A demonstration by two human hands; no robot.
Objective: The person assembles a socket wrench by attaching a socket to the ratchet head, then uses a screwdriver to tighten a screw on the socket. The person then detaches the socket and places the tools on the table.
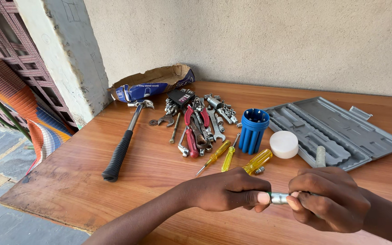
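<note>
Near the front edge of the brown wooden table [91,181], the left hand [230,189] and the right hand [327,199] meet over a small silver metal socket piece [278,198]. Both hands are closed on it: the left thumb and fingers pinch one end, and the right fingers wrap the other end together with a grey-handled tool whose shaft [321,156] rises behind the knuckles. The joint between socket and tool is hidden by the fingers, so whether the piece is fully seated cannot be told; the fitting looks in progress. The open grey plastic tool case [341,131] lies at the right edge with its moulded slots bare. The black-handled claw hammer [123,147], the blue cylindrical bit holder [253,130] and the yellow-handled screwdrivers [225,156] lie untouched mid-table.
</note>
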